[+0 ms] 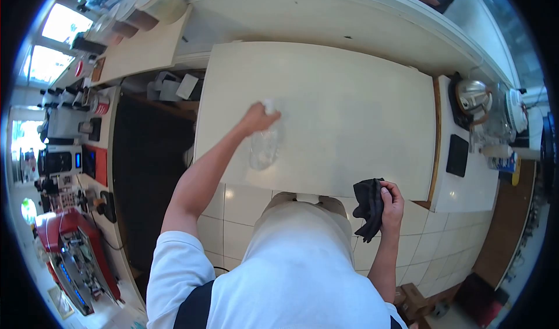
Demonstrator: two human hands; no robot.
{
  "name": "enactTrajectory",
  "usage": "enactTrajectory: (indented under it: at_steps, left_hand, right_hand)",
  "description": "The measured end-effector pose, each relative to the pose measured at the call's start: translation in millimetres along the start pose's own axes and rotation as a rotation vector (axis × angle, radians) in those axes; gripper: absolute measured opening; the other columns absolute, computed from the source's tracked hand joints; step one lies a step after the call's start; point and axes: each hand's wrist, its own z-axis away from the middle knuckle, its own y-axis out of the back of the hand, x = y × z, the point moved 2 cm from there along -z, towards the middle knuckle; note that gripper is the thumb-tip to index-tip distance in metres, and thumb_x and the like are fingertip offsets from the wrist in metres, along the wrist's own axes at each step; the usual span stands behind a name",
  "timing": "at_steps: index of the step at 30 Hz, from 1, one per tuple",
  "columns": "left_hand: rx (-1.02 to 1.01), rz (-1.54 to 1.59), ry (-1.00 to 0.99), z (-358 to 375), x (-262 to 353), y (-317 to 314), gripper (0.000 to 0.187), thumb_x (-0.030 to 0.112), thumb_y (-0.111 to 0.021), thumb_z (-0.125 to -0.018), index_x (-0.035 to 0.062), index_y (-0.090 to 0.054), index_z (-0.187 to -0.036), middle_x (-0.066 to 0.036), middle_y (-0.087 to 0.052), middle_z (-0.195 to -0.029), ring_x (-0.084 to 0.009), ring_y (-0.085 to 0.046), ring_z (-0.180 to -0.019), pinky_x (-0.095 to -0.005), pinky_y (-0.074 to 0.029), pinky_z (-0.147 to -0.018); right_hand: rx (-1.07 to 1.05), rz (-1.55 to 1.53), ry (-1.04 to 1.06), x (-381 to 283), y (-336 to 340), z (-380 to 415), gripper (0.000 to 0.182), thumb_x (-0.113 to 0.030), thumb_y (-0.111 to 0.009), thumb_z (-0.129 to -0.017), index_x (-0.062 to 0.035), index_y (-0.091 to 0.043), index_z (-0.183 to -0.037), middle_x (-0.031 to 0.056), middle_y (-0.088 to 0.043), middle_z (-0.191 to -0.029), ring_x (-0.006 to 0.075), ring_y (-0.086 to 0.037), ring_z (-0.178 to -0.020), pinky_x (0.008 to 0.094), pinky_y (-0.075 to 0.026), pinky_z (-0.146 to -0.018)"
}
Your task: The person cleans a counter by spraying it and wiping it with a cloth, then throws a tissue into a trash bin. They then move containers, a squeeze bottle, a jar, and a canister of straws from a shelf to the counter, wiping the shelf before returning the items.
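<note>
Fingers of our left hand [260, 119] are wrapped about the neck of a clear bottle [264, 151], above the left part of the white table [349, 84]; whether its base touches, we can't quite tell. Our right hand [393, 205] grasps a black cloth [367, 204] by the near edge. Rightward, a kettle [473, 95] stands on a counter [460, 194].
</note>
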Motion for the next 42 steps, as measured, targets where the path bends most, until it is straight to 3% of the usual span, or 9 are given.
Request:
enactTrajectory:
  at_steps: [2, 5, 8, 17, 21, 28, 31, 36, 42]
  left_hand:
    - [-0.139, -0.059, -0.127, 23, 15, -37, 0.048, 0.041, -0.069, -0.081, -0.0070, -0.068, -0.088, -0.023, -0.070, -0.081, -0.0345, -0.069, -0.076, -0.0441, -0.054, -0.073]
    - [-0.222, 0.114, -0.198, 53, 48, -72, 0.041, 0.034, -0.069, -0.084, -0.0054, -0.068, -0.096, -0.018, -0.069, -0.083, -0.0264, -0.067, -0.077, -0.0407, -0.052, -0.072]
    - [-0.148, 0.001, -0.087, 30, 63, -81, 0.045, 0.038, -0.068, -0.080, -0.0063, -0.068, -0.088, -0.024, -0.069, -0.085, -0.0353, -0.069, -0.082, -0.0440, -0.053, -0.077]
    - [0.085, -0.039, -0.002, -79, 144, -94, 0.045, 0.035, -0.068, -0.078, -0.0090, -0.067, -0.086, -0.024, -0.069, -0.083, -0.0343, -0.070, -0.080, -0.0433, -0.054, -0.070]
    - [-0.002, 0.075, -0.088, -75, 196, -147, 0.050, 0.038, -0.067, -0.079, -0.0110, -0.066, -0.088, -0.023, -0.069, -0.080, -0.0338, -0.070, -0.079, -0.0438, -0.054, -0.070]
    - [-0.237, -0.324, -0.209, -10, 249, -293, 0.056, 0.045, -0.067, -0.079, -0.0110, -0.066, -0.086, -0.030, -0.069, -0.092, -0.0418, -0.068, -0.092, -0.0476, -0.052, -0.084]
    - [-0.471, -0.114, -0.185, 32, 261, -327, 0.060, 0.047, -0.068, -0.079, -0.0120, -0.066, -0.088, -0.031, -0.068, -0.096, -0.0428, -0.067, -0.094, -0.0471, -0.053, -0.085]
    - [-0.232, -0.394, -0.235, -12, 290, -329, 0.056, 0.046, -0.069, -0.078, -0.0087, -0.067, -0.090, -0.028, -0.069, -0.097, -0.0426, -0.068, -0.093, -0.0479, -0.053, -0.083]
    - [0.022, -0.348, -0.233, -138, 350, -287, 0.052, 0.043, -0.069, -0.077, -0.0064, -0.069, -0.094, -0.027, -0.070, -0.100, -0.0402, -0.068, -0.097, -0.0478, -0.054, -0.083]
  right_hand:
    - [0.040, -0.013, 0.000, -2, 6, 6, 0.018, -0.010, -0.053, -0.098, 0.0002, -0.064, -0.109, 0.0044, -0.065, -0.098, 0.0091, -0.059, -0.088, 0.0241, -0.050, -0.081]
    - [0.092, -0.034, 0.008, -10, 14, 9, 0.019, -0.010, -0.054, -0.097, 0.0004, -0.065, -0.109, 0.0029, -0.065, -0.096, 0.0082, -0.058, -0.086, 0.0238, -0.048, -0.080]
    - [0.104, -0.041, 0.013, -9, 31, 7, 0.019, -0.009, -0.054, -0.097, 0.0003, -0.065, -0.109, 0.0030, -0.065, -0.096, 0.0082, -0.058, -0.086, 0.0239, -0.049, -0.079]
    - [0.082, -0.084, 0.029, -7, 107, 0, 0.019, -0.009, -0.054, -0.097, 0.0001, -0.064, -0.110, 0.0031, -0.065, -0.096, 0.0080, -0.058, -0.084, 0.0238, -0.050, -0.078]
    - [0.146, -0.101, 0.037, 7, 157, -1, 0.019, -0.011, -0.054, -0.097, 0.0002, -0.065, -0.110, 0.0031, -0.064, -0.095, 0.0078, -0.058, -0.085, 0.0234, -0.049, -0.077]
    - [0.327, -0.216, 0.024, 32, 231, 10, 0.019, -0.013, -0.055, -0.099, -0.0002, -0.065, -0.110, 0.0034, -0.065, -0.096, 0.0079, -0.057, -0.084, 0.0234, -0.049, -0.078]
    - [0.380, -0.240, 0.000, 41, 254, 17, 0.019, -0.013, -0.055, -0.099, -0.0006, -0.065, -0.109, 0.0037, -0.065, -0.096, 0.0079, -0.057, -0.085, 0.0234, -0.049, -0.078]
    - [0.429, -0.306, 0.023, 48, 274, 25, 0.020, -0.016, -0.059, -0.098, -0.0010, -0.064, -0.110, 0.0043, -0.065, -0.097, 0.0087, -0.059, -0.088, 0.0243, -0.050, -0.080]
    - [0.373, -0.240, 0.009, 41, 277, 30, 0.038, -0.023, -0.076, -0.087, -0.0027, -0.059, -0.115, 0.0068, -0.064, -0.101, 0.0129, -0.062, -0.092, 0.0283, -0.054, -0.079]
